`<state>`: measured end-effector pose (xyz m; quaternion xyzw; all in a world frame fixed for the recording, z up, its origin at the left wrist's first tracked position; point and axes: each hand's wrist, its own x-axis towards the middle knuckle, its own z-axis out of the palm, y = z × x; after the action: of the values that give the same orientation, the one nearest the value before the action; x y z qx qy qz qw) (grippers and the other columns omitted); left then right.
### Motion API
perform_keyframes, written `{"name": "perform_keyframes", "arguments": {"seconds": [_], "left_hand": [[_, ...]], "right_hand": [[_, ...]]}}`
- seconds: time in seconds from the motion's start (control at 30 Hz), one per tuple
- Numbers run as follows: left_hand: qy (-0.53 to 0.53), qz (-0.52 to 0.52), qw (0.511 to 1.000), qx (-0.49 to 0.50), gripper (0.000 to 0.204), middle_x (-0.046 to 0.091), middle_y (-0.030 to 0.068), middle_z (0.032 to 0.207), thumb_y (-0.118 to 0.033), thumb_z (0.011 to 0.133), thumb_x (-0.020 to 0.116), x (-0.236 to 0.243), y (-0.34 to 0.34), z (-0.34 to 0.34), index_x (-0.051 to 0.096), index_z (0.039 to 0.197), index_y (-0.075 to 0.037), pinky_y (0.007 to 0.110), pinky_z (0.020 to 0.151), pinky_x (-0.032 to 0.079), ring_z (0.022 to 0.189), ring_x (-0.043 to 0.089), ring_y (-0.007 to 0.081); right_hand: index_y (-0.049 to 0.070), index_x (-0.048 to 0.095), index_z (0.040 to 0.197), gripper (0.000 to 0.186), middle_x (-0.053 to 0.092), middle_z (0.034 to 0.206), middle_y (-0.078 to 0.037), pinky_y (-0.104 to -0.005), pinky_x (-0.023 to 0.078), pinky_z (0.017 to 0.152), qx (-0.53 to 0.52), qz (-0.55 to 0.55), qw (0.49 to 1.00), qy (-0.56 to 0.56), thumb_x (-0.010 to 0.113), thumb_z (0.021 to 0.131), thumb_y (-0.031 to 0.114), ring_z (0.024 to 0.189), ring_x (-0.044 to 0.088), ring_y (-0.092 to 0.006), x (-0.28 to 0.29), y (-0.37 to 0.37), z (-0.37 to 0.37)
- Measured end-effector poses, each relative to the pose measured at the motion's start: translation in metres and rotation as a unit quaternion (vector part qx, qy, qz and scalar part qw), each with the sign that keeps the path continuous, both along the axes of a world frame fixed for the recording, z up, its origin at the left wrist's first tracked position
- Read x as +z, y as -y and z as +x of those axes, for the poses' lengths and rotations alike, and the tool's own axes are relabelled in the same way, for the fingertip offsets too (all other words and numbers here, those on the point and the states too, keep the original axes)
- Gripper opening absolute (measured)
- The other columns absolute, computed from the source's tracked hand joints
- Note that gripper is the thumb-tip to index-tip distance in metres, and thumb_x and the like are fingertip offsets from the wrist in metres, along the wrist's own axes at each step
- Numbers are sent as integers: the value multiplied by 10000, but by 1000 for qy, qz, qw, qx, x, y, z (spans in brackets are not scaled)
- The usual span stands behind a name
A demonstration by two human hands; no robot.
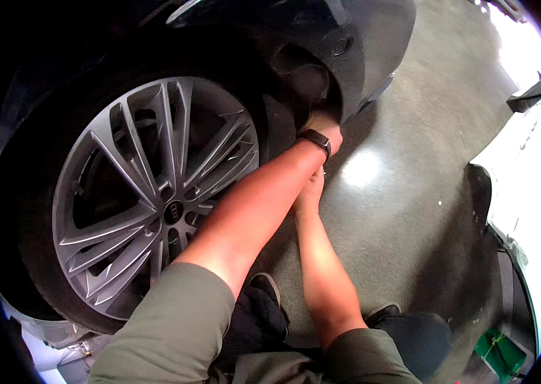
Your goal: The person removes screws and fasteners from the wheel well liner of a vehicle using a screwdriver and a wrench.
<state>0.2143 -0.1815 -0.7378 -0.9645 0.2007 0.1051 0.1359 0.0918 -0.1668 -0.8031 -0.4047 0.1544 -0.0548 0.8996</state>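
My left hand [323, 124], with a dark band on its wrist, reaches up into the dark opening [305, 80] at the lower corner of a dark car's bumper [373, 38]. Its fingers are lost in shadow, so I cannot see whether it grips anything. Just below that wrist, my right hand [311, 191] is closed. My left forearm covers part of it. A tiny bright glint shows at its fingers, too small to name. Left of both hands stands the car's wheel, with a grey multi-spoke rim [171, 160] and a black tire [37, 249].
A grey, shiny concrete floor [405, 185] spreads to the right. A large white panel [533, 185] with dark edging stands at the far right. Near it, at the lower right, lies a green object [499, 354]. My shoes [267, 288] rest close to the wheel.
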Motion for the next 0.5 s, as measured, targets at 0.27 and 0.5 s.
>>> {"name": "perform_keyframes", "arguments": {"seconds": [0.27,0.5], "left_hand": [[6,-25,999,18,450,718,198,1114,-370,946,497,10,-5,-6,754,1021,-8,455,904,526,995,694,355],[12,-26,1000,12,470,729,195,1074,-404,950,507,8,0,-5,757,1015,-12,456,906,528,992,695,358]], "right_hand": [[-33,564,1148,333,683,1083,-112,-322,509,865,156,-264,946,-102,667,939,205,1003,627,-175,4,43,6],[-15,548,1146,225,662,1037,-79,-304,509,839,141,-56,986,-69,595,992,143,945,618,-154,-3,50,-1]]}}
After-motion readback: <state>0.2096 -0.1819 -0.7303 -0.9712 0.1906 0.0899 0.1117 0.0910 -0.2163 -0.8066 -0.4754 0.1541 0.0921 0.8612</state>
